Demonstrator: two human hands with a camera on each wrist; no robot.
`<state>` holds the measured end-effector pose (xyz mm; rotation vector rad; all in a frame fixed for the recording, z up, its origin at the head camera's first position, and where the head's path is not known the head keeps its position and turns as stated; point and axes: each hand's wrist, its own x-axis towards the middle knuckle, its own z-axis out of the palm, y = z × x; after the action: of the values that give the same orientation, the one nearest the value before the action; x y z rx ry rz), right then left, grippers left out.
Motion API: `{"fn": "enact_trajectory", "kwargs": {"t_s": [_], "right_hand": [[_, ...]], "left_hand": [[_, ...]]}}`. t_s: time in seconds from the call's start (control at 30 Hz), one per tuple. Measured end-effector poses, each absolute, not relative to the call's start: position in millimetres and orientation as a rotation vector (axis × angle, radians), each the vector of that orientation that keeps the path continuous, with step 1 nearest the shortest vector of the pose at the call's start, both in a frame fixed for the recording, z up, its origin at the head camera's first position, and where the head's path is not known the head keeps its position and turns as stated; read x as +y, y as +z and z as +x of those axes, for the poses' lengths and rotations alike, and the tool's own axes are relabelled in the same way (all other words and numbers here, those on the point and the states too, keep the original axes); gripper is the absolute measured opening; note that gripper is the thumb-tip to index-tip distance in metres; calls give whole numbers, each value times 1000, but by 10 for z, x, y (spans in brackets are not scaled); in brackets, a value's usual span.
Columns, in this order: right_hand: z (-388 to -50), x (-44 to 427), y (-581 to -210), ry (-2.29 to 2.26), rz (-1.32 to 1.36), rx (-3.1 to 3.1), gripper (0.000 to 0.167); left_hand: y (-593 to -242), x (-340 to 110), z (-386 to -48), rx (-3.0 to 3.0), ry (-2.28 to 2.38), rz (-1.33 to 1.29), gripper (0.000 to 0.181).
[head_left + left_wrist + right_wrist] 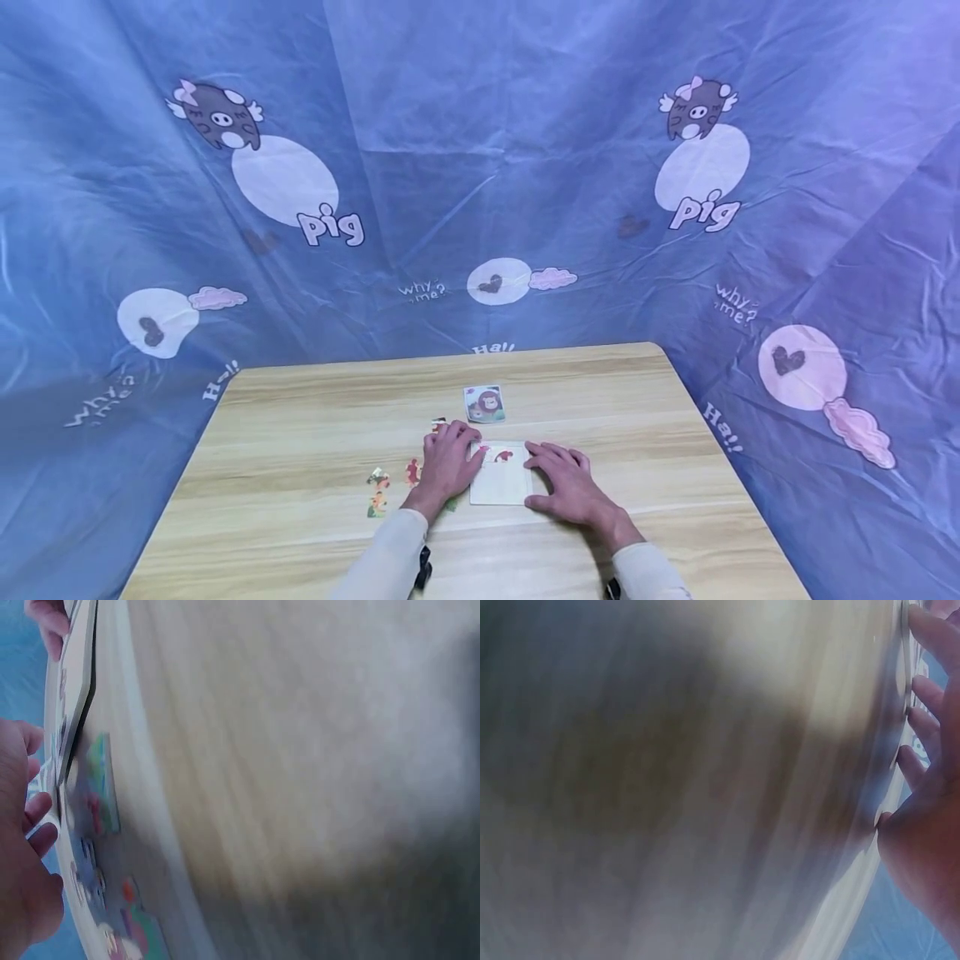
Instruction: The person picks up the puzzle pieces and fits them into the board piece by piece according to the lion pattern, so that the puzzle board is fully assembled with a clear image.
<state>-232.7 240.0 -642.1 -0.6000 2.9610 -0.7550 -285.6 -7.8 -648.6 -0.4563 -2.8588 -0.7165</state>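
Note:
A square white board lies flat on the wooden table, with a few puzzle pieces in its upper part. My left hand is at the board's left edge, its thumb near the upper left corner. At the right edge, my right hand touches the side with thumb and fingertips. In the left wrist view the board is seen from the side beside my left hand. The right wrist view shows my right hand with fingers spread along the board's edge.
Loose puzzle pieces lie left of my left hand, with another piece closer to it and some partly hidden by it. A picture card of a lion lies beyond the board. Blue printed cloth hangs around the table.

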Motion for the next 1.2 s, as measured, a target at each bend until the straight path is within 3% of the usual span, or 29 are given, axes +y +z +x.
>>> {"fn": "enact_trajectory", "kwargs": {"t_s": [0.9, 1.2], "right_hand": [[-2298, 2457, -6421, -787, -605, 2934, 55], [-2320, 2467, -6462, -757, -612, 2956, 55]], "left_hand": [[-6403, -506, -3018, -2913, -710, -228, 27], [-6396, -585, -3108, -2973, -663, -149, 42]]}}
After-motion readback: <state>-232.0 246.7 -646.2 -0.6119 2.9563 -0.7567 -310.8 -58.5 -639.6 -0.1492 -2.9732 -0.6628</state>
